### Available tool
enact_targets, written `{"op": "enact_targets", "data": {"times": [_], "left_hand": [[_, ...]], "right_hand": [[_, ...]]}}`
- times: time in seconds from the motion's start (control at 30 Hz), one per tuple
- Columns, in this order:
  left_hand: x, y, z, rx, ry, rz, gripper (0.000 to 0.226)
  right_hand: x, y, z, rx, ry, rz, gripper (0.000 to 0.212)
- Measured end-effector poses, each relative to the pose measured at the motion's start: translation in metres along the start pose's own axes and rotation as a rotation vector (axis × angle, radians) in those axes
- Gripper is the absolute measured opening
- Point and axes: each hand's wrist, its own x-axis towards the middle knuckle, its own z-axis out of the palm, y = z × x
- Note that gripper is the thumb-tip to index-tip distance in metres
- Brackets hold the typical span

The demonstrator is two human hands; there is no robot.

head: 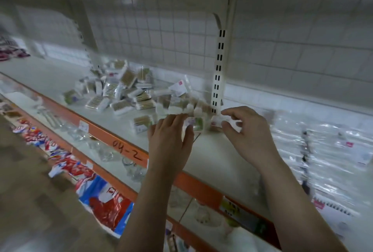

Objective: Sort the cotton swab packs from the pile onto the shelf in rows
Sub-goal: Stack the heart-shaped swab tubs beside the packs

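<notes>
A loose pile of cotton swab packs (121, 90) lies on the pale shelf (212, 156), left of a slotted upright. A short row of clear packs (187, 106) stands in front of that upright, and one pack (142, 123) lies alone near the shelf's front. My left hand (171, 138) rests flat on the shelf, fingertips against the row and a small pack (196, 123). My right hand (248, 130) hovers at the row's right end, fingers curled beside a blurred clear pack (217, 122). The picture is smeared by motion, so I cannot tell whether either hand grips a pack.
The shelf's orange front edge (129, 150) bears the handwritten mark 04-2. Clear plastic-wrapped goods (323, 150) fill the shelf to the right. On the lower shelf stand glass cups (105, 150), and red and blue bags (101, 195) lie below. A wire grid backs the shelf.
</notes>
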Motion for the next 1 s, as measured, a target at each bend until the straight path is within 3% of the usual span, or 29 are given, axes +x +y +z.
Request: {"op": "enact_targets", "data": {"times": [0.17,0.33,0.57,0.67,0.7,0.87,1.0], "left_hand": [[0.008,-0.064,0.0,-0.004,-0.013,-0.041,0.041],[0.017,-0.104,0.005,-0.007,-0.072,-0.057,0.035],[0.035,-0.153,0.005,-0.017,-0.04,-0.032,0.038],[0.04,-0.171,0.006,-0.021,-0.039,-0.054,0.049],[0.04,-0.175,0.006,-0.019,-0.04,-0.06,0.051],[0.044,-0.193,0.008,-0.024,-0.065,-0.085,0.054],[0.045,-0.2,0.016,-0.04,-0.132,-0.148,0.052]], "right_hand": [[0.025,-0.006,0.055,-0.062,-0.168,0.071,0.022],[0.045,-0.005,0.091,-0.183,-0.226,0.09,0.017],[0.07,0.0,0.135,-0.247,-0.233,0.193,0.04],[0.074,0.008,0.15,-0.321,-0.261,0.215,0.012],[0.074,0.009,0.153,-0.37,-0.263,0.235,0.013],[0.074,0.007,0.159,-0.483,-0.263,0.294,0.052],[0.073,0.008,0.162,-0.513,-0.247,0.311,0.06]]}}
